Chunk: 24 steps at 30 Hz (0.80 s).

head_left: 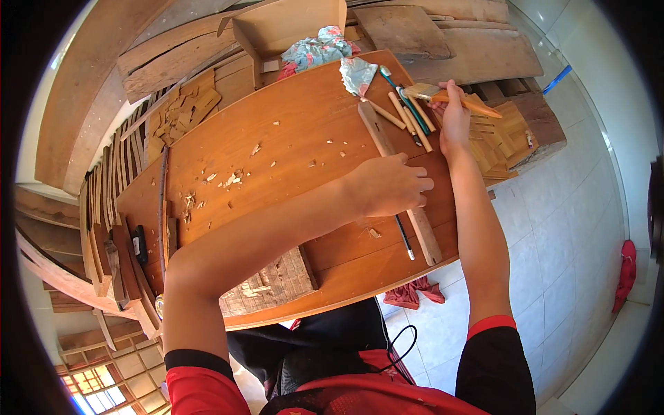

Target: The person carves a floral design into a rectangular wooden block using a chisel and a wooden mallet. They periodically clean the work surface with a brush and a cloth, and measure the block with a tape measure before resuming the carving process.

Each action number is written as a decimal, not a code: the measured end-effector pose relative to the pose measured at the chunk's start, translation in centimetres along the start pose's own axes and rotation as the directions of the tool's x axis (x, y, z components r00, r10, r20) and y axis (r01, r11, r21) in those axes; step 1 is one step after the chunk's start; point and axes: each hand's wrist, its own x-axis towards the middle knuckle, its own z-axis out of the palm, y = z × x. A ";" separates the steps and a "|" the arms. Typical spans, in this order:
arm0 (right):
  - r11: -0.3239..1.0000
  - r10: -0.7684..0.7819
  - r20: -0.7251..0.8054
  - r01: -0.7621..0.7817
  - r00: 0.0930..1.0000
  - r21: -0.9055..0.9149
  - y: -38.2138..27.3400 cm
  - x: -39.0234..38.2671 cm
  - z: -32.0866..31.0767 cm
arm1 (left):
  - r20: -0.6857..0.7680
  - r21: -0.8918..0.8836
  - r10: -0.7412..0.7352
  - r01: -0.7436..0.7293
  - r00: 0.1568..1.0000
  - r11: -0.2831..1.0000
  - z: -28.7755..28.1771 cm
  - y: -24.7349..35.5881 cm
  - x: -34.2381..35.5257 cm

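My right hand (453,119) is closed around the orange handle of a flat paintbrush (477,106), held above the table's right edge, its pale bristles pointing left. My left hand (394,185) is over a long flat wooden bar (423,238), fingers loosely bent and apart, with nothing visible in them; whether it touches the bar I cannot tell. A dark pencil (403,235) lies beside the bar, partly hidden by that hand. Close to the brush lie several slim wooden-handled sticks (400,111) and a teal toothbrush-like stick (387,76).
Wood chips (232,180) are scattered over the brown table (290,152). A carved wooden block (294,277) sits at the near edge, partly under my left forearm. Crumpled floral cloth (357,75) lies at the far edge. Stacked boards (477,59) and wood strips (104,200) surround the table.
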 end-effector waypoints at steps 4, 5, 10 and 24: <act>0.999 -0.029 -0.001 0.029 1.000 -0.020 0.7 0.8 -0.4 | -0.017 -0.016 -0.007 0.007 1.000 1.000 -0.1 0.0 0.1; 0.999 -0.040 0.018 0.041 0.999 -0.018 0.9 0.9 -0.5 | -0.062 -0.037 -0.025 0.023 0.998 0.999 -0.2 0.1 -0.1; 0.997 0.003 0.013 -0.002 1.000 -0.078 1.4 0.7 -0.1 | -0.277 -0.163 -0.239 0.199 0.931 0.966 -2.7 2.0 -5.8; 0.997 0.028 0.049 -0.024 0.998 -0.077 1.6 3.1 -3.0 | 0.106 -0.118 -0.936 0.930 -0.336 -0.347 -5.2 15.1 -43.4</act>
